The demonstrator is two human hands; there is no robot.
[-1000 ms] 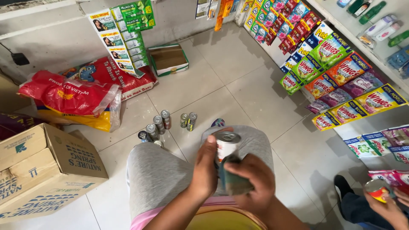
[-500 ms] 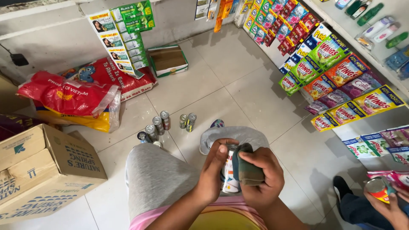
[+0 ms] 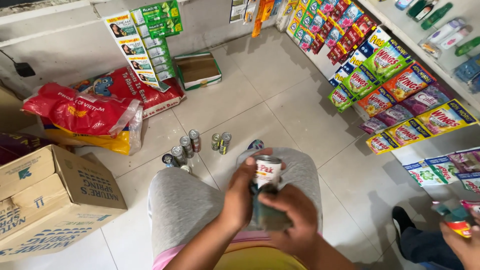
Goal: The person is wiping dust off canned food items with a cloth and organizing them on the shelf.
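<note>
— Where were your fingers, and what did they hold?

— Your left hand (image 3: 240, 197) had its fingers curled round the side of a small tin can (image 3: 266, 172), which stood upright above your lap with its silver lid facing up. Your right hand (image 3: 290, 217) sat just below it, fingers closed over a dark cloth (image 3: 267, 215) pressed against the lower part of the can. So both hands were closed, one on the can and one on the cloth, with the can between them.

— And around the can?

— Your knees in grey trousers (image 3: 185, 200) were under your hands. On the tiled floor (image 3: 280, 105) just past your knees stood a row of cans (image 3: 182, 150), upright and close together, with two more cans (image 3: 221, 142) a little to their right, apart from the row.

— Which containers did you see, and what was in them?

— A cardboard box (image 3: 60, 195) lay at your left with its flaps shut, so you could not tell what it held. Beyond it, a red sack (image 3: 80, 112) lay on top of a yellow one. Farther off, a small open carton (image 3: 197, 70) stood near the wall; its inside looked brown, and you could not tell the contents. On your right, a shelf (image 3: 450, 30) carried hanging strips of coloured sachets (image 3: 395, 80). Another person's hand (image 3: 462, 240) at the lower right held a red can (image 3: 457, 225).
</note>
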